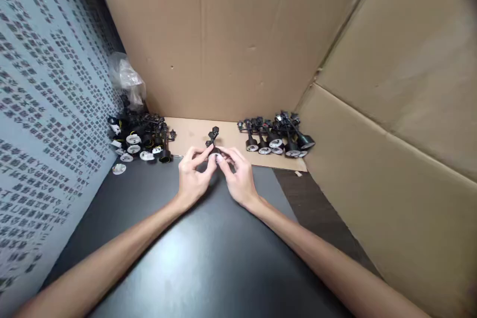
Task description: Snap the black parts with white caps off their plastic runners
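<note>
Both hands meet at the middle of the dark mat, near the cardboard strip, around one small black lamp (213,135). Its branched top points away from me and its round base faces me. My left hand (194,175) pinches the base from the left with thumb and fingers. From the right, my right hand (238,175) grips the same base, its thumb tip close to the other thumb. The fingertips partly hide the base, which shows a pale underside.
Several similar black lamps (275,140) lie on the cardboard strip (190,134) at the right. At the left is a pile of black lamps (165,151) and white discs (133,139), below a clear plastic bag (128,77). Tall cardboard walls (242,39) stand behind and right.
</note>
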The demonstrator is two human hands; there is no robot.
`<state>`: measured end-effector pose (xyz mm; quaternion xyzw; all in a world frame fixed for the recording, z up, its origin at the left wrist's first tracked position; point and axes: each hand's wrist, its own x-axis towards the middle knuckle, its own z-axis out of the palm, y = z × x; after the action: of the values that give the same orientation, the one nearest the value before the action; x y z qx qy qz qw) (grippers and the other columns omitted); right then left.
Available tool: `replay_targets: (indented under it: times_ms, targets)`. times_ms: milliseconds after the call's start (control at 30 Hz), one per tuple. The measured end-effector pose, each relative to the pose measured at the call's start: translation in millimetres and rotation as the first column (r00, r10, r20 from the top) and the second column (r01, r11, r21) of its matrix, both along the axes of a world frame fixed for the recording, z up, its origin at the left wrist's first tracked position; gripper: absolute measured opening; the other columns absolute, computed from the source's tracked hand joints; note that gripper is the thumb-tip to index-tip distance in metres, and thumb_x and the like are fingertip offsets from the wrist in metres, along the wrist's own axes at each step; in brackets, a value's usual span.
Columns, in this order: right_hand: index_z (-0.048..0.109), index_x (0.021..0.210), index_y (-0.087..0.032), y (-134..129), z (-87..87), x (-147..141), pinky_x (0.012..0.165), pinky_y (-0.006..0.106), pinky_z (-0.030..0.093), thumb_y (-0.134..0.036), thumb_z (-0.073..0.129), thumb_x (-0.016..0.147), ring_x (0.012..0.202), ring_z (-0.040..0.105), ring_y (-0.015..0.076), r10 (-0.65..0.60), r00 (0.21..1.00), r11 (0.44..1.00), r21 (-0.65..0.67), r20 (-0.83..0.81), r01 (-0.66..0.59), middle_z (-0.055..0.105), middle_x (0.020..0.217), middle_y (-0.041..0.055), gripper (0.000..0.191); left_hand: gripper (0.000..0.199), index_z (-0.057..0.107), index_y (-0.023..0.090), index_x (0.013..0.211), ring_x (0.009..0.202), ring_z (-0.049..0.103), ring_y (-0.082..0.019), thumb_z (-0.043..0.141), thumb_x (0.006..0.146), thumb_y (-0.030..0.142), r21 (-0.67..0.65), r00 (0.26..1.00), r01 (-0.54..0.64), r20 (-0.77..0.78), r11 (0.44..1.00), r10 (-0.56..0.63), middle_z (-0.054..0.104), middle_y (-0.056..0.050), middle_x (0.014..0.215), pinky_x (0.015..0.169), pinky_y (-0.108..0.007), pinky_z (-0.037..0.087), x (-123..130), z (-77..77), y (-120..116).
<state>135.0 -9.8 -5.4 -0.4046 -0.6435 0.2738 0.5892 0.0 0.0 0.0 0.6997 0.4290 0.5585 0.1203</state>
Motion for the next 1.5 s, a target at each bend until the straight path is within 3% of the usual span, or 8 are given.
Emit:
replay_targets:
  times_ms: [267,533,800,1000,1500]
  targets:
    - [0.064,0.112,-0.021,0.5,-0.6,1.4,0.082,0.035,0.052,-0.036,0.052,0.095,0.091,0.062,0.0193,-0.013,0.999,1.000,-0.001,0.030,0.013,0.062,0.100,0.0064,0.026,0.028,0.073,0.020,0.111,0.078,0.062,-0.011,0.063,0.087,0.030,-0.032,1.000,-0.013,0.014,0.999,0.014,0.063,-0.003,0.086,0.072,-0.024,0.054,0.5,2.7,-2.4]
    - [0.062,0.119,-0.022,1.5,-0.6,-2.6,0.082,0.032,0.054,-0.040,0.053,0.094,0.095,0.063,0.0185,0.030,0.998,0.998,-0.055,-0.047,-0.033,0.060,0.106,0.0073,0.032,0.030,0.071,0.019,0.114,0.084,0.067,-0.012,0.064,0.087,0.030,-0.122,0.963,0.102,0.261,0.987,-0.067,0.063,-0.004,0.097,0.081,-0.025,0.060,5.4,3.5,-3.8]
    - [0.060,0.124,-0.021,2.6,-0.5,-3.4,0.083,0.033,0.055,-0.039,0.056,0.093,0.101,0.062,0.0197,0.019,0.998,0.997,-0.073,-0.065,-0.024,0.060,0.114,0.0097,0.036,0.030,0.069,0.019,0.114,0.099,0.068,-0.017,0.064,0.089,0.034,-0.192,0.950,0.151,0.301,0.970,-0.088,0.067,-0.007,0.110,0.090,-0.029,0.057,3.6,3.9,-2.5]
    - [0.058,0.125,-0.023,2.7,-2.2,-3.0,0.085,0.034,0.055,-0.039,0.053,0.095,0.105,0.062,0.0203,0.044,0.999,0.995,-0.087,-0.032,-0.047,0.060,0.117,0.0098,0.035,0.029,0.067,0.018,0.109,0.099,0.069,-0.019,0.067,0.086,0.036,-0.220,0.933,0.181,0.347,0.959,-0.097,0.066,-0.008,0.111,0.089,-0.032,0.057,2.9,4.6,-2.4]
    - [0.054,0.121,-0.021,1.7,-5.8,-3.1,0.089,0.038,0.053,-0.037,0.048,0.097,0.099,0.060,0.0199,0.008,0.999,0.999,-0.043,0.048,-0.006,0.057,0.108,0.0091,0.030,0.021,0.067,0.017,0.103,0.086,0.069,-0.015,0.063,0.088,0.032,-0.155,0.971,0.093,0.233,0.984,-0.055,0.065,-0.006,0.100,0.083,-0.030,0.058,6.1,3.9,-1.6]
